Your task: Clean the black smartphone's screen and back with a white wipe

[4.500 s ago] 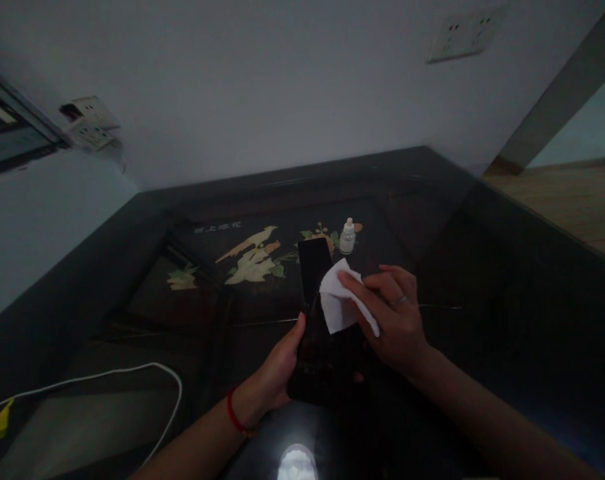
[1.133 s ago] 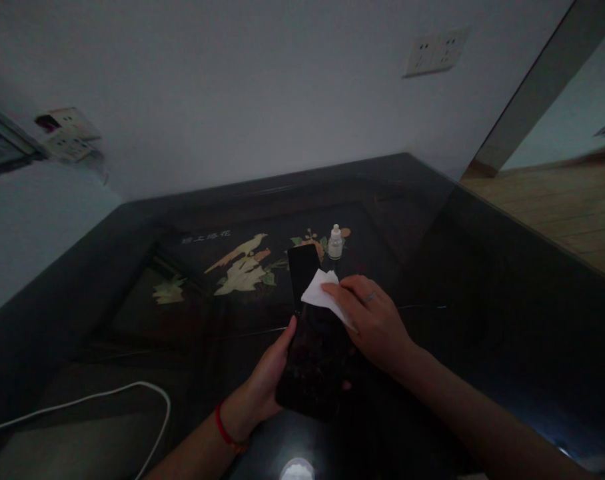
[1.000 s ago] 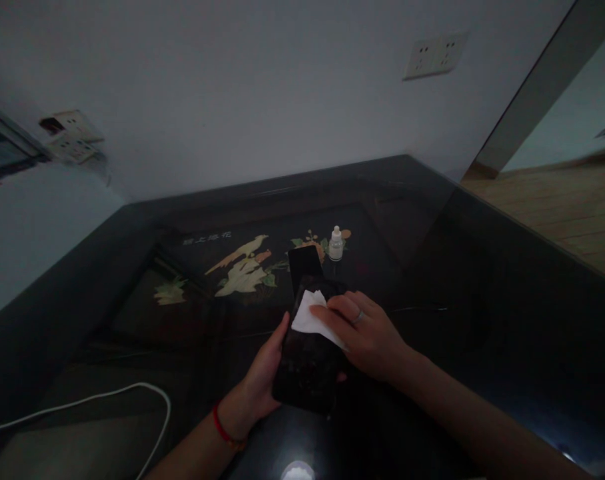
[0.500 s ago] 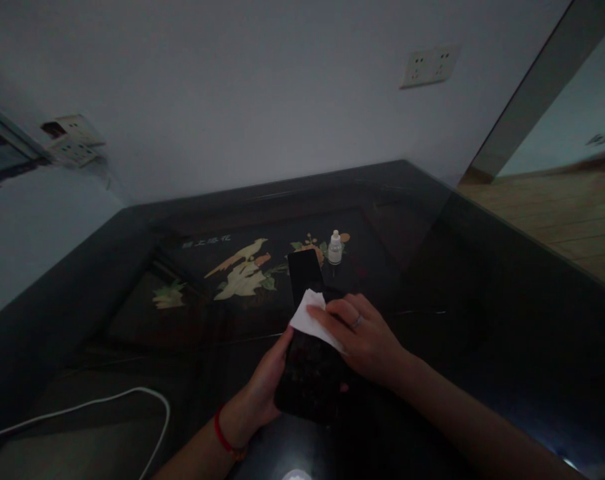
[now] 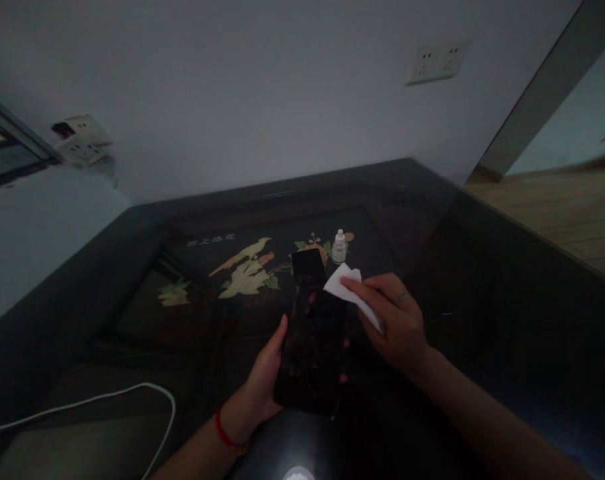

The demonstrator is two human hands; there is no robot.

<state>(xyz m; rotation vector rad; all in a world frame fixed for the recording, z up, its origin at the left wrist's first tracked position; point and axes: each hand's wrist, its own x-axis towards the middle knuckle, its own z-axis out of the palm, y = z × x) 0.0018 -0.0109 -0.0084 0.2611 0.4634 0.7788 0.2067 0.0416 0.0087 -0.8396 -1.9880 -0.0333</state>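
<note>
A black smartphone (image 5: 312,360) is in my left hand (image 5: 263,381), whose fingers wrap under it, with fingertips showing along its right edge. Its dark screen faces up and carries faint reflections. Pinched in my right hand (image 5: 395,323) is a folded white tissue (image 5: 343,281), raised just off the phone's upper right side. Behind the held phone, a second dark flat slab (image 5: 307,261) lies on the table, partly covered by it. A small white dropper bottle (image 5: 339,248) stands upright to the right of that slab.
The glossy black table (image 5: 412,260) bears an inlaid bird-and-flower picture (image 5: 247,277). A white cable (image 5: 107,395) curves across the near left. Wall sockets (image 5: 437,62) are at the back right, others (image 5: 85,140) at the left. A round white thing (image 5: 298,473) shows at the bottom edge.
My right hand has moved right with the tissue, off the phone's screen, uncovering its upper part. My left hand keeps hold of the phone. The view has shifted slightly.
</note>
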